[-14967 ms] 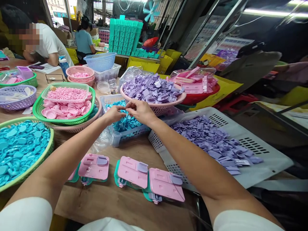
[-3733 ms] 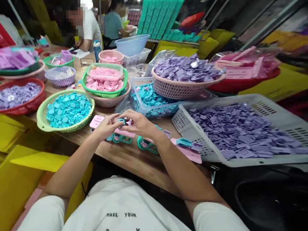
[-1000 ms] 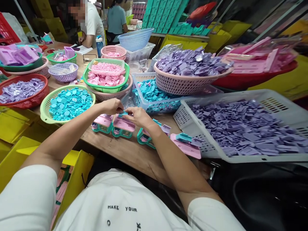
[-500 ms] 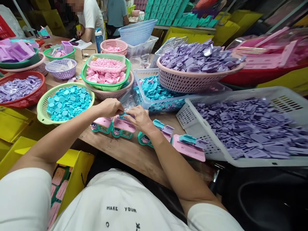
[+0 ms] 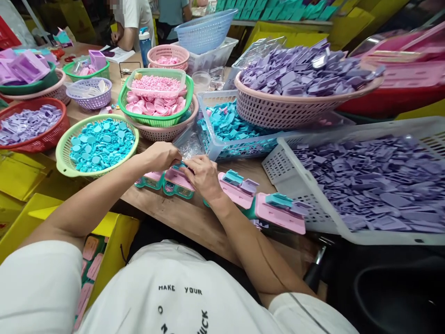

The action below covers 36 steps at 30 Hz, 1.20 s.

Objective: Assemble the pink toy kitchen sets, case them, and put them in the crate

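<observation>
Both hands meet above a pink-topped teal plastic toy (image 5: 178, 178) on the table's front edge. My left hand (image 5: 160, 156) is closed, its fingertips pinched at a small blue plastic part (image 5: 180, 165) on top of the toy. From the other side, my right hand (image 5: 204, 175) bends its fingers onto the same part, mostly covering it. Just left sits a similar toy (image 5: 150, 180). Right of my right hand are a pink-topped toy with blue and purple parts (image 5: 236, 188) and another like it (image 5: 280, 212).
Close behind the hands lie clear plastic pieces (image 5: 191, 147). A green basket of blue parts (image 5: 99, 144) stands left, a white crate of purple parts (image 5: 368, 185) right. A pink basket (image 5: 299, 109) rests on a crate. An open yellow box (image 5: 114, 246) is below left. Another person (image 5: 134, 23) sits across.
The view has shifted slightly, so the baskets and toys appear a little further right. Both hands stay together at the same toy, with only slight finger movement.
</observation>
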Available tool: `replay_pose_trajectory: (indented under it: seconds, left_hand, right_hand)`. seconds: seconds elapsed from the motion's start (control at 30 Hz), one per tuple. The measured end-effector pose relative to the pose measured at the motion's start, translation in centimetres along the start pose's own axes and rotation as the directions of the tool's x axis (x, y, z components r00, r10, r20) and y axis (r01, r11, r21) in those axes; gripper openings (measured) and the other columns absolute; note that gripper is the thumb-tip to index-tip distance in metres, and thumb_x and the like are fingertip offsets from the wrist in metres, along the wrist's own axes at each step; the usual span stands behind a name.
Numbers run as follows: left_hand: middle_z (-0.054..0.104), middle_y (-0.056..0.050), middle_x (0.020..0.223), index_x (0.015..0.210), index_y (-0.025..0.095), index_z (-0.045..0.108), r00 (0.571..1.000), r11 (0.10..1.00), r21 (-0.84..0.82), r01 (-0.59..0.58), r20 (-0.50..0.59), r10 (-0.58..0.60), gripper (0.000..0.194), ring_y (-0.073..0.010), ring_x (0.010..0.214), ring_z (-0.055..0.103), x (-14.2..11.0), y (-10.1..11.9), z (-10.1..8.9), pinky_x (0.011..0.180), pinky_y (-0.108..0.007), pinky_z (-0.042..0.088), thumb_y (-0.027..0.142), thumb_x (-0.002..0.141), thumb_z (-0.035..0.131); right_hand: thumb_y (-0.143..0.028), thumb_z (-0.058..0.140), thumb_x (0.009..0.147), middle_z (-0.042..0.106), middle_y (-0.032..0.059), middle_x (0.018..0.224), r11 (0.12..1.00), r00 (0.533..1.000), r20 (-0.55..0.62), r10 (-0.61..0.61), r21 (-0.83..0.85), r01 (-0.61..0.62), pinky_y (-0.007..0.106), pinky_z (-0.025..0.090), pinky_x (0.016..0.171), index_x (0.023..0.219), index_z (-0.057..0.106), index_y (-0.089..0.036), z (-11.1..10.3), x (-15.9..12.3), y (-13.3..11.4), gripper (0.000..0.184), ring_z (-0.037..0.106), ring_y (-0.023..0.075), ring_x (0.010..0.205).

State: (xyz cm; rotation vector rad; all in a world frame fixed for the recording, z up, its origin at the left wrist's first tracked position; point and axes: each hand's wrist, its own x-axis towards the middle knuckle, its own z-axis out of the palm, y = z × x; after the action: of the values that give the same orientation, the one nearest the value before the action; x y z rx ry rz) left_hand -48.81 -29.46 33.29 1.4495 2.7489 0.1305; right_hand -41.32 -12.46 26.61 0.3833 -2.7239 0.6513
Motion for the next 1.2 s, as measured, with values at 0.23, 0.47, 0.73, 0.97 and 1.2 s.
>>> replay_pose_trajectory:
  seconds: [0.23,0.47,0.73,0.97,1.2]
  left_hand:
    - [0.071,-0.01,0.102,0.093,0.015,0.074,0.956,0.919,-0.363,0.153,-0.18,-0.23,0.022,-0.02,0.09,0.065,-1.5,0.3,-0.3,0.077,-0.028,0.046,0.03,0.087,0.061]
    - [0.068,-0.015,0.116,0.122,0.014,0.062,0.636,0.092,-0.986,-0.143,-0.162,-0.755,0.06,-0.0205,0.102,0.064,-6.0,1.8,-1.2,0.086,-0.033,0.053,0.058,0.1,0.028]
    - [0.068,-0.003,0.084,0.087,0.015,0.065,0.696,0.084,-0.992,-0.097,-0.128,-0.707,0.034,-0.0119,0.073,0.063,-9.3,-0.4,0.4,0.074,-0.027,0.052,0.046,0.076,0.074]
    - [0.071,-0.005,0.079,0.089,0.011,0.072,0.759,0.515,-0.818,0.257,-0.159,-0.631,0.023,-0.0138,0.069,0.061,-10.4,-2.6,0.5,0.066,-0.025,0.047,0.03,0.082,0.06]
    - [0.075,-0.009,0.097,0.102,0.013,0.071,0.702,0.658,-0.544,0.52,-0.167,-0.692,0.027,-0.0174,0.079,0.064,-10.1,-3.5,1.5,0.072,-0.027,0.049,0.029,0.085,0.059]
  right_hand:
    - [-0.04,0.058,0.096,0.07,0.0105,0.122,1.0,0.998,-0.06,0.027,0.0,-0.027,0.046,0.035,0.102,0.115,0.072,-0.024,-1.1,-0.2,-0.5,0.028,0.054,0.0293,0.117]
    - [-0.044,0.058,0.094,0.065,0.0136,0.12,0.879,0.964,-0.216,-0.152,0.417,0.232,0.038,0.05,0.098,0.13,0.062,-0.018,-1.6,0.4,-6.4,0.045,0.062,0.0241,0.107]
    - [-0.057,0.06,0.086,0.07,0.0071,0.096,0.643,0.999,-0.035,-0.022,0.765,0.041,0.032,0.056,0.079,0.116,0.064,-0.018,0.3,5.2,-8.3,0.05,0.066,0.018,0.083]
    - [-0.042,0.064,0.083,0.068,0.0043,0.084,0.791,0.98,0.049,-0.191,0.6,0.124,0.028,0.048,0.072,0.097,0.068,-0.014,0.7,10.6,-8.4,0.031,0.06,0.0151,0.073]
    - [-0.025,0.057,0.082,0.067,0.003,0.075,0.913,0.864,0.419,-0.28,0.393,0.105,0.025,0.04,0.066,0.088,0.073,-0.01,3.2,12.7,-7.5,0.022,0.054,0.0134,0.068]
